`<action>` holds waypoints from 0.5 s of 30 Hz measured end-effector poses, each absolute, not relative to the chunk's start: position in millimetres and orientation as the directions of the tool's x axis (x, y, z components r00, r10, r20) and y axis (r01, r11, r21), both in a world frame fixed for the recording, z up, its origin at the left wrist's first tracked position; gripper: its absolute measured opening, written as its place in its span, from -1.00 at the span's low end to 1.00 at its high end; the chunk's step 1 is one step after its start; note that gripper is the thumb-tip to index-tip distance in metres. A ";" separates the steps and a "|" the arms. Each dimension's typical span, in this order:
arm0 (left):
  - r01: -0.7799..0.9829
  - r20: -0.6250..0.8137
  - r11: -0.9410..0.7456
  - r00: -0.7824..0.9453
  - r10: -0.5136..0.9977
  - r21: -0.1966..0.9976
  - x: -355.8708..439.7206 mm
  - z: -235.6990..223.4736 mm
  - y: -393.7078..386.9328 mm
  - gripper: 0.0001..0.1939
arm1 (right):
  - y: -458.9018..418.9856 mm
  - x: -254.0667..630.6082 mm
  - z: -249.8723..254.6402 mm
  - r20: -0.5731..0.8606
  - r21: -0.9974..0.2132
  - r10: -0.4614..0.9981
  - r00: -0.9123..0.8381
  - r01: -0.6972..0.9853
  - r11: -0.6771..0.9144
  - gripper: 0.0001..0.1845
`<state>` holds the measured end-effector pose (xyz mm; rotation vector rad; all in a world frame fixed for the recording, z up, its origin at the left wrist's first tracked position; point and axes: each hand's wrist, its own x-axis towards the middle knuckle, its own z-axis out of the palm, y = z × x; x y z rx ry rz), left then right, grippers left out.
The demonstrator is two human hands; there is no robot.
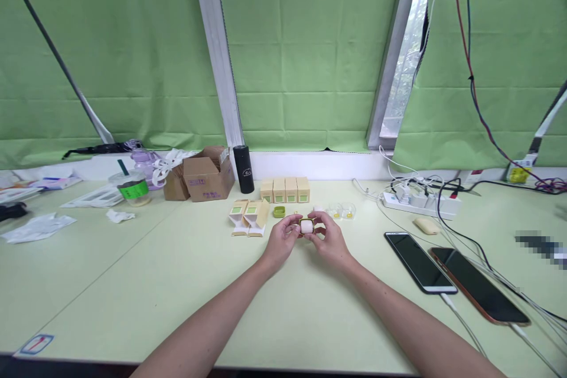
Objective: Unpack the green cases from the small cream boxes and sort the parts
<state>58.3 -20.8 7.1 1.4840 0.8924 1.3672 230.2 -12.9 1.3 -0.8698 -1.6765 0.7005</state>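
A small rounded white block with an olive-green cover around its edge (306, 226) is held between my two hands, just above the table. My left hand (283, 237) has its fingertips closed on its left side. On the right side, the thumb and fingers of my right hand (328, 237) grip it too. Just beyond my left hand lies a small green square tray-like piece (279, 211). Two beige cartons with open flaps (248, 217) stand to its left. Behind my right hand are small clear plastic cups with yellow inside (341, 211).
Several closed beige boxes (284, 190) stand in a row behind. A black tumbler (243, 169) and a cardboard box (209, 177) are further left, near a drink cup (134, 190). Two phones (420, 263) with cables and a power strip (420, 204) occupy the right.
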 end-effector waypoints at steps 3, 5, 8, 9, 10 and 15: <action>-0.038 0.333 -0.331 0.113 0.936 0.943 58.7 7.4 -21.1 -0.67 | -15.6 232.5 -0.4 0.609 -0.691 0.759 -0.231 0.314 0.651 -0.60; -0.002 0.333 -0.335 0.095 0.938 0.942 59.1 6.4 -21.2 -0.69 | -19.4 233.9 1.1 0.646 -0.557 0.705 -0.293 0.450 0.698 -0.58; 0.052 0.329 -0.333 0.070 0.942 0.942 59.5 4.0 -20.8 -0.71 | -24.1 234.6 4.3 0.663 -0.387 0.665 -0.342 0.604 0.696 -0.59; 0.069 0.327 -0.331 0.066 0.943 0.941 59.7 3.4 -20.8 -0.71 | -24.8 234.4 4.9 0.662 -0.362 0.664 -0.347 0.628 0.689 -0.60; 0.084 0.327 -0.331 0.063 0.943 0.940 59.8 3.0 -20.8 -0.72 | -25.0 234.1 5.2 0.658 -0.350 0.666 -0.351 0.641 0.683 -0.62; 0.158 0.347 -0.353 0.060 0.936 0.922 60.1 3.7 -22.7 -0.73 | -22.3 232.9 2.9 0.627 -0.370 0.683 -0.374 0.629 0.684 -0.67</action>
